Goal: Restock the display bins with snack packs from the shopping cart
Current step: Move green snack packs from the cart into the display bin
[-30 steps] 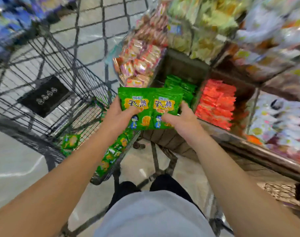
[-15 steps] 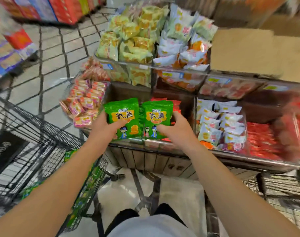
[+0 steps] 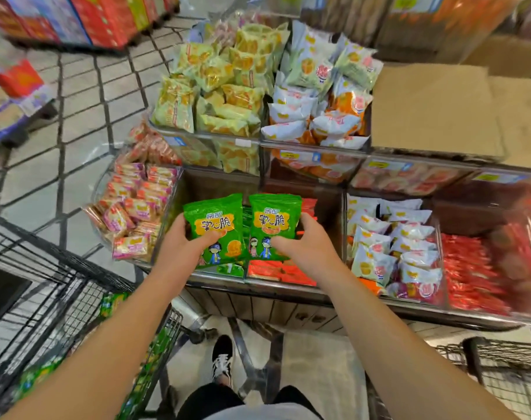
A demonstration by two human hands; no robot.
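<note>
Now the left hand (image 3: 179, 250) grips one green snack pack (image 3: 214, 228) and the right hand (image 3: 306, 247) grips another green pack (image 3: 273, 225); both are held upright above the front bin (image 3: 228, 269); the cart (image 3: 76, 298) stands at left.

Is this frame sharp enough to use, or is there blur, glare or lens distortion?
Head view: green snack packs and both hands sharp, print legible; edges smear, notably the red packs at right and boxes at top left; wide-angle bending curves the floor tiles; the clear bin fronts carry soft glare.
</note>
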